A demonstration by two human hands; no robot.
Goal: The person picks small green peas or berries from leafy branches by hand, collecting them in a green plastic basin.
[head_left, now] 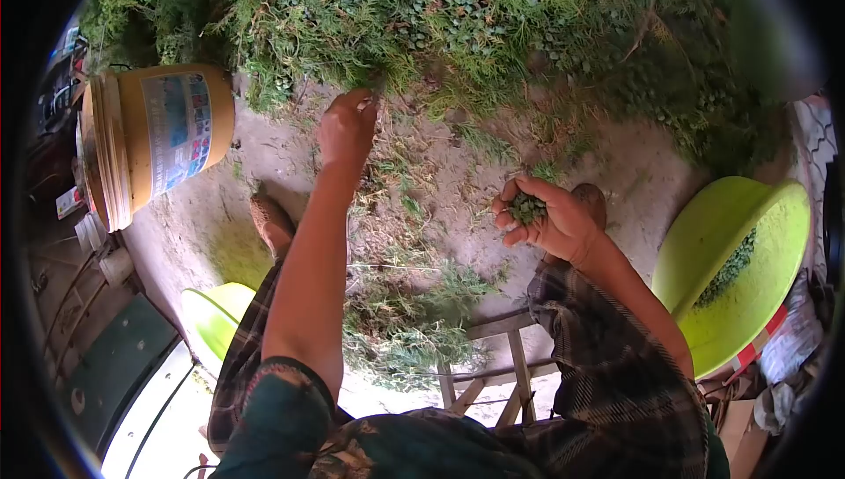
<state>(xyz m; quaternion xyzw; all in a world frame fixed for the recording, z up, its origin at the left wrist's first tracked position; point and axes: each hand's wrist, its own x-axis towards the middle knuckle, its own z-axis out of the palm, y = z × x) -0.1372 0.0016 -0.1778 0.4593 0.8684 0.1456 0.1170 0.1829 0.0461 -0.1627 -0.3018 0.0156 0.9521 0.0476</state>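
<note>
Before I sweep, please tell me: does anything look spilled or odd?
Loose feathery green sprigs lie scattered on the grey floor between the plaid-covered knees, outside the big leafy green heap, so they look spilled.

Head view: taken from the wearer's head; faced forward and steeply down;
Near edge: shirt (409, 448) seen close from above;
Far edge: bounded by green branches (440, 13);
Left and right: closed in by dark, curved borders

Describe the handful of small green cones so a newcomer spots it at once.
Find the big heap of leafy branches across the top. Below it, right of centre, the cupped right hand holds the small green cones. Unlike the green pile in the lime-green basin at far right, they are held, not lying in a container.
</note>
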